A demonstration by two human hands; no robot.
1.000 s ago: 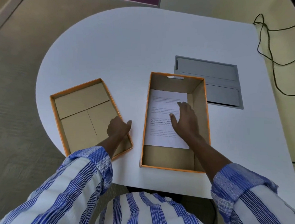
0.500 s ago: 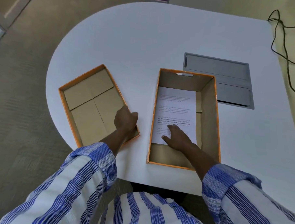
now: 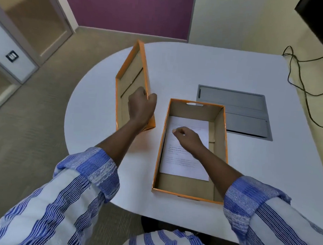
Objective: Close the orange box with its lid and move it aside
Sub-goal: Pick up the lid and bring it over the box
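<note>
The white surface has a rounded left end and carries all items. A grey recessed panel is set into it, just beyond the far right corner of the orange box. The orange box stands open near the front edge of the surface, its long axis pointing away from the person, with a cut-out handle in its far wall. A printed sheet of paper lies flat on the box floor, toward the left wall. The lid is to the left of the box, tipped up steeply with its cardboard inside facing left. The left hand is clamped on the lid's right edge. The right hand is inside the box above the paper, fingers curled loosely together, gripping nothing. A black cable trails along the surface's right edge.
</note>
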